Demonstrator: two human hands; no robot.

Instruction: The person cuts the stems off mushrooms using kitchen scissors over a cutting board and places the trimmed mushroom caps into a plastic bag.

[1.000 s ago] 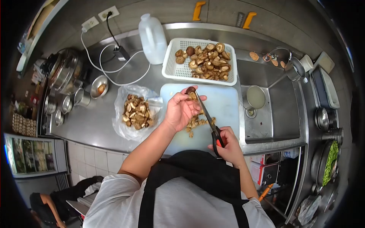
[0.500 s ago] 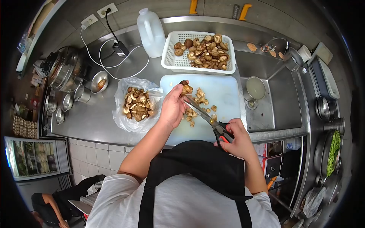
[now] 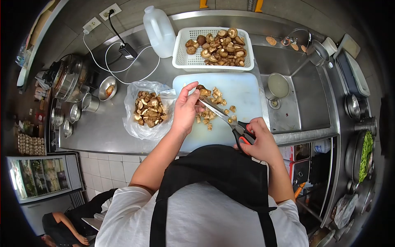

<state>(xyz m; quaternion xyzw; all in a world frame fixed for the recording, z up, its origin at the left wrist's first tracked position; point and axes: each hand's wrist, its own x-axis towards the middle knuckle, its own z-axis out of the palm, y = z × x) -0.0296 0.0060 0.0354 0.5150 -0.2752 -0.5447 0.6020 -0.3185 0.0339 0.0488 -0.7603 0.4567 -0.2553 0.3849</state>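
Observation:
My left hand (image 3: pixel 186 110) is over the left part of the pale cutting board (image 3: pixel 242 88), its fingers closed on a brown mushroom (image 3: pixel 200 87) that they partly hide. My right hand (image 3: pixel 263 144) grips the black-and-red handles of a pair of scissors (image 3: pixel 222 116). The blade tips reach up to the mushroom beside my left fingertips; whether they touch it I cannot tell. Under and beside the blades lie several cut mushroom stems (image 3: pixel 217 95) on the board. To the left of my left hand, a clear plastic bag (image 3: pixel 132 128) holds many trimmed mushrooms (image 3: pixel 150 110).
A white basket (image 3: pixel 181 61) of whole mushrooms stands behind the board, beside a plastic jug (image 3: pixel 158 33). The sink (image 3: pixel 310 103) is to the right. Metal bowls (image 3: pixel 108 88) and a charging cable (image 3: pixel 123 72) lie left. Another person (image 3: pixel 61 226) is at lower left.
My left index finger has lifted, and the mushroom sits lower behind the fingers. The scissors stay close to it. The whole view has shifted slightly.

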